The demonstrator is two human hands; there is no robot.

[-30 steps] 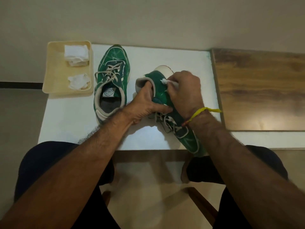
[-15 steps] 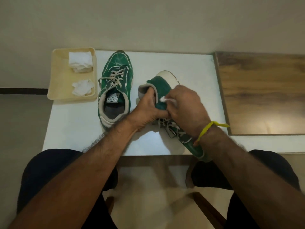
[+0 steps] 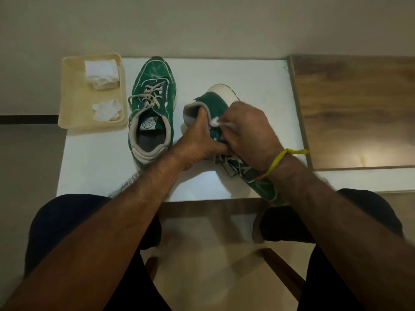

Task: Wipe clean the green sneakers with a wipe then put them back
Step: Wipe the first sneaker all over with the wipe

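Two green sneakers are on the white table (image 3: 247, 75). The left sneaker (image 3: 152, 104) stands upright, toe pointing away from me. The right sneaker (image 3: 215, 102) lies tipped on its side with its heel away from me and its toe over the near table edge. My left hand (image 3: 197, 142) grips this sneaker at the collar, thumb inside the opening. My right hand (image 3: 249, 133) pinches a white wipe (image 3: 216, 122) and presses it on the sneaker's green side near the heel. Most of the wipe is hidden under my fingers.
A cream tray (image 3: 71, 95) at the table's back left holds a folded stack of wipes (image 3: 101, 72) and a crumpled wipe (image 3: 106, 110). A wooden surface (image 3: 354, 108) adjoins the table on the right. My knees sit below the near edge.
My right hand with the wipe has slid from the sneaker's heel end toward me along its green side. My left hand keeps its grip. The camera view shifted slightly.
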